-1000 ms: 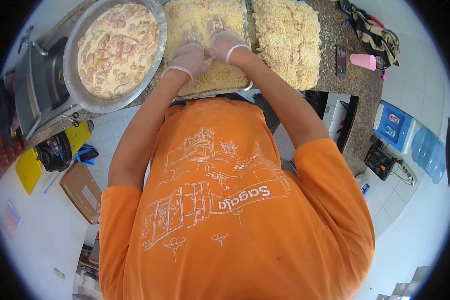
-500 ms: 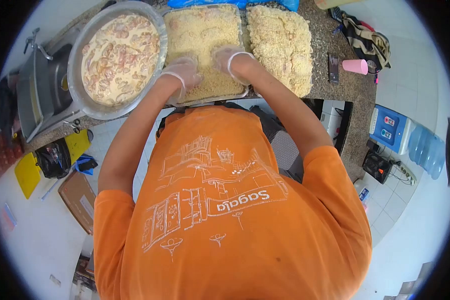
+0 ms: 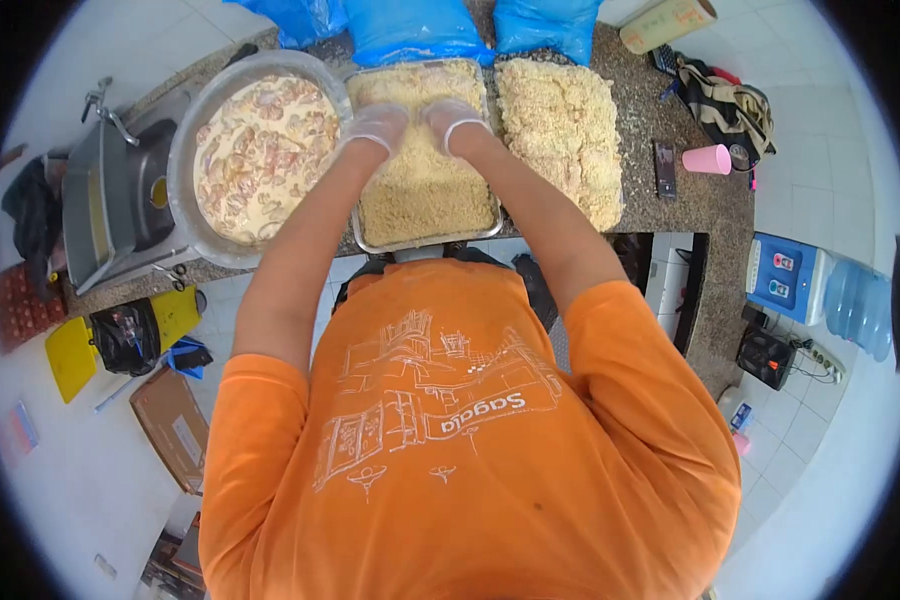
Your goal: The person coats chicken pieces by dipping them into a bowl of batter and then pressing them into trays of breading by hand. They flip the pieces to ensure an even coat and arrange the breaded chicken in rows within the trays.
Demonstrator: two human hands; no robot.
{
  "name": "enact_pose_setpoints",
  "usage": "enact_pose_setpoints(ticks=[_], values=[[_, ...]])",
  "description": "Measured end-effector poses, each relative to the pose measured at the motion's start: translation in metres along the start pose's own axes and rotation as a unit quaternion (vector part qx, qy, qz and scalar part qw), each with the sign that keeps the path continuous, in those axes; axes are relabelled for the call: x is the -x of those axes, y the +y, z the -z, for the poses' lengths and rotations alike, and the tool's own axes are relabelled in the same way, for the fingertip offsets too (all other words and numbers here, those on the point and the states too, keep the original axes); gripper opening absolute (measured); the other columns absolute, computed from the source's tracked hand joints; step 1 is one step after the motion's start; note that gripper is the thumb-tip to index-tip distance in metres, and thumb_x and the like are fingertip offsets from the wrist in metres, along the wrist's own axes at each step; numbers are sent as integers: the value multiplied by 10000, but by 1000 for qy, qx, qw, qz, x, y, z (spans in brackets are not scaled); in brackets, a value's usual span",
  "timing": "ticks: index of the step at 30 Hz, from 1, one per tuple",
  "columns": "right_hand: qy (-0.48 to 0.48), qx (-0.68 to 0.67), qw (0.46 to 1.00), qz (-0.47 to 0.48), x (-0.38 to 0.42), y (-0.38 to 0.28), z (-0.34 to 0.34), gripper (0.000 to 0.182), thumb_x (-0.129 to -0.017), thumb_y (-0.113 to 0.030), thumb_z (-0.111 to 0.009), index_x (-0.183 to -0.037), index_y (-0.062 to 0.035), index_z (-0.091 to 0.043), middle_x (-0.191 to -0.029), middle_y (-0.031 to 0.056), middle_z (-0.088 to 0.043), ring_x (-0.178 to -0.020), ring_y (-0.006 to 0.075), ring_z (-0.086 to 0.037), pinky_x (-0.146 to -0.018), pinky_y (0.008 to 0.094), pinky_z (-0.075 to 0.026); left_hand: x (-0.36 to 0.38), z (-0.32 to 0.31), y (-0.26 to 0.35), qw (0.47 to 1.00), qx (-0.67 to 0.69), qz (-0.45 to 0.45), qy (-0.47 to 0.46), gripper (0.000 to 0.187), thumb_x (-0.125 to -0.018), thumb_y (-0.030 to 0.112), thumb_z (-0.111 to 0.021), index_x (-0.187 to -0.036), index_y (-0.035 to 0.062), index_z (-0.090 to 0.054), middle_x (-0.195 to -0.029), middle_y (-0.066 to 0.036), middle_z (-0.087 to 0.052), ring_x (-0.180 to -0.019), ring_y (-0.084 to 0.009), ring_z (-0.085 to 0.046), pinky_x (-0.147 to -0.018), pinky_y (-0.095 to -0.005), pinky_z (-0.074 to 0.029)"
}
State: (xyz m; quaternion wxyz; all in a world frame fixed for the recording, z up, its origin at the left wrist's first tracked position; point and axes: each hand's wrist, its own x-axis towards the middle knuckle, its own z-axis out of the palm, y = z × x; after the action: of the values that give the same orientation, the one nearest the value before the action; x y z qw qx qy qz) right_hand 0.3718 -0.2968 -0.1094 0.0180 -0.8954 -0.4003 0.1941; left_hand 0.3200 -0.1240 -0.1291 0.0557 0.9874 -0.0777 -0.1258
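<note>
Crumb tray: the metal tray (image 3: 384, 246) lies flat on the counter, under both hands and square to the person's body, so I'd say it is there to let either arm reach it evenly.
Crumbs: pale, coarse breadcrumbs (image 3: 428, 212) fill it, lumpy beneath the hands and smoother on the body side.
Left glove: the left hand (image 3: 379, 124), in a clear glove, is at the crumbs by the tray's bowl-side edge; I can't tell whether its fingers are closed on anything.
Right glove: the right hand (image 3: 452, 122) mirrors it nearer the other edge, fingers hidden; its grip can't be told either. The gloves probably keep crumbs and batter off the skin.
Batter bowl: left of the left hand, the wide metal bowl (image 3: 182, 170) holds raw meat pieces in creamy batter (image 3: 265, 160), close enough for a short reach.
Coated pieces: just right of the right hand, crumb-covered pieces (image 3: 558, 140) sit packed together, seemingly kept apart from the wet bowl.
Blue bags: beyond both hands, blue plastic bags (image 3: 412, 30) line the far side.
Farther right: a phone (image 3: 664, 168) and a pink cup (image 3: 707, 159), away from the mess.
</note>
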Motion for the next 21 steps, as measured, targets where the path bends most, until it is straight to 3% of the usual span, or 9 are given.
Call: enact_pose_setpoints(ticks=[1, 5, 8, 10, 14, 16, 18, 19, 21], values=[[-34, -7, 999, -23, 3, -2, 4, 360, -807, -64, -694, -1167, -58, -674, -1208, 197, -667, -1123, 367, -641, -948, 434, -524, -4, -6, 0, 999, -19, -12, -34, 222, -847, 45, -550, -1024, 23, -682, -1090, -222, -683, -1033, -375, -668, -879, -442, -532], [-40, -56, 997, -21, 11, 10, 21, 429, -800, -82, -715, -1223, -55, -651, -1233, 190, -657, -1127, 368, -637, -969, 425, -518, -6, -20, -10, 999, 22, -29, 3, 227, -877, 43, -577, -1047, 36, -727, -1113, -221, -697, -1029, -362, -693, -832, -443, -564], [-53, -130, 989, -51, 28, 7, 64, 475, -815, -117, -729, -1277, -68, -632, -1208, 193, -660, -1127, 364, -631, -1006, 407, -503, 16, 38, 1, 997, 4, -69, 38, 222, -861, 7, -566, -1030, 26, -709, -1086, -221, -693, -1019, -378, -683, -844, -451, -557], [38, -65, 997, -6, 33, 8, 76, 455, -839, -121, -717, -1283, -63, -630, -1188, 206, -657, -1135, 349, -625, -1035, 399, -487, 38, 80, 12, 994, 18, -57, 95, 208, -845, -22, -549, -991, 21, -690, -1046, -227, -684, -1000, -397, -671, -845, -458, -553], [39, -72, 996, 31, 71, -9, 76, 417, -861, -150, -707, -1258, -47, -633, -1190, 209, -648, -1159, 340, -611, -1043, 400, -481, 74, 82, 29, 990, 69, -32, 116, 202, -844, -21, -547, -1002, 14, -668, -1058, -241, -666, -1018, -408, -654, -856, -465, -545], [-50, -148, 986, -59, 87, -13, 55, 393, -881, -210, -691, -1226, -29, -633, -1222, 194, -638, -1153, 336, -613, -1043, 398, -480, 100, 67, 43, 987, 148, 17, 60, 215, -857, 35, -575, -1054, 13, -657, -1117, -250, -650, -1073, -406, -633, -905, -472, -525], [-111, -136, 982, -73, 95, -3, 11, 406, -901, -267, -664, -1225, -26, -620, -1206, 196, -642, -1139, 338, -618, -1026, 394, -488, 118, 45, 53, 980, 184, 60, -52, 277, -879, 105, -593, -1139, 14, -627, -1177, -249, -638, -1132, -420, -609, -968, -466, -499], [-114, -137, 981, -71, 99, -8, -11, 406, -901, -267, -664, -1225, -26, -620, -1206, 196, -642, -1139, 338, -618, -1026, 394, -488, 125, 35, 61, 979, 186, 62, -54, 277, -879, 105, -593, -1139, 14, -627, -1177, -249, -638, -1132, -420, -609, -968, -466, -499], [-118, -99, 975, -161, 105, -25, -47, 362, -906, -215, -617, -1223, -41, -643, -1224, 253, -631, -1155, 335, -624, -1030, 397, -484, 129, 14, 81, 979, 127, 122, -99, 391, -876, 168, -625, -1239, 28, -591, -1211, -240, -639, -1178, -420, -594, -1003, -442, -487]])
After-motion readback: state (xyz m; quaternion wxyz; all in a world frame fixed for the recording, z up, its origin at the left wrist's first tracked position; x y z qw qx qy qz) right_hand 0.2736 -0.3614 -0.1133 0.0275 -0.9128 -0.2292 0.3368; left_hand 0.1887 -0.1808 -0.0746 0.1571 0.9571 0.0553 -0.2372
